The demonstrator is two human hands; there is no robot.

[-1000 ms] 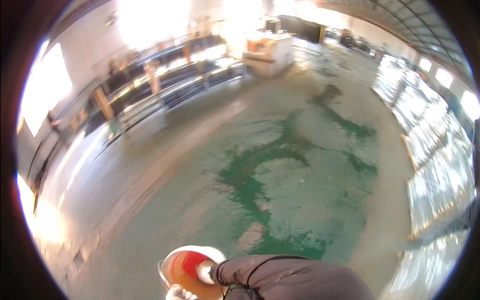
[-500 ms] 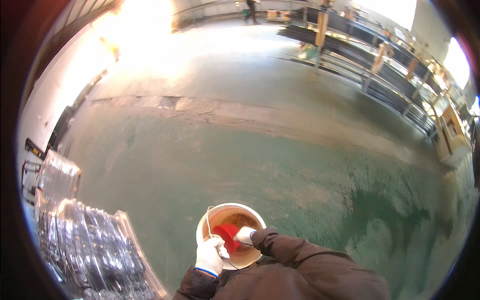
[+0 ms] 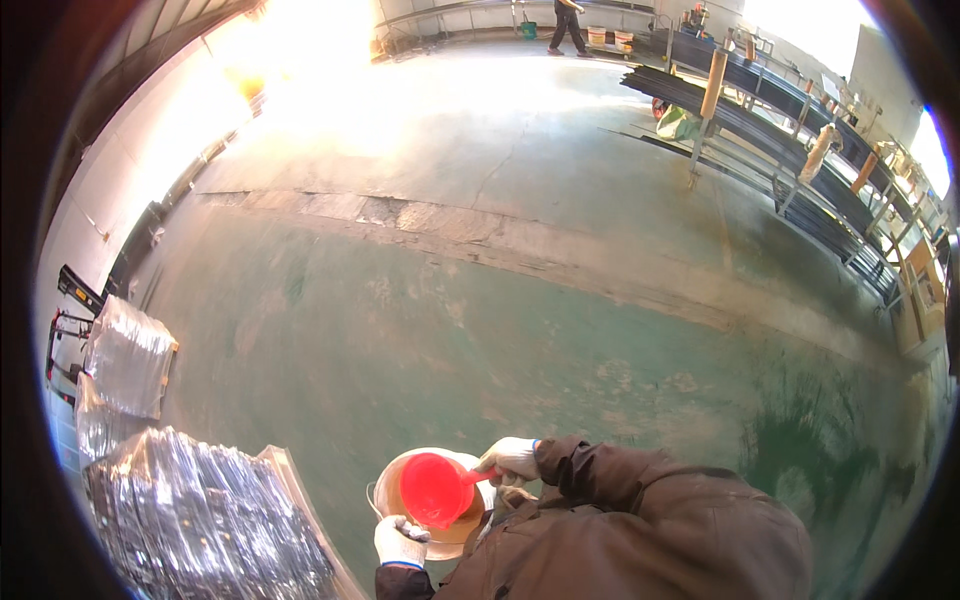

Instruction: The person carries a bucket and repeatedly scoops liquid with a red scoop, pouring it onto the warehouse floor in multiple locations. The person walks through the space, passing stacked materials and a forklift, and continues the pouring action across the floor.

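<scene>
A red plastic water dipper (image 3: 434, 488) is over the mouth of a white bucket (image 3: 388, 474), which stands on the floor just in front of me. My right hand (image 3: 513, 459), in a white knit glove, is closed round the dipper's short handle at the bucket's right side. At the near left rim, my left hand (image 3: 401, 542), gloved too, is closed on the bucket's edge, close to the dipper's lip. A thin wire handle shows outside the bucket's left rim. Brownish liquid or residue partly shows inside, beneath the dipper.
Film-wrapped stacks (image 3: 210, 520) on pallets stand to my left. A wet dark patch (image 3: 815, 450) marks the green floor (image 3: 430, 350) on the right. Racks of long dark bars (image 3: 770, 130) line the far right. A person (image 3: 568, 28) is at the back near pails.
My right hand has lifted the red dipper from inside the bucket to above its mouth. The view has shifted left, and the distant person appears farther right.
</scene>
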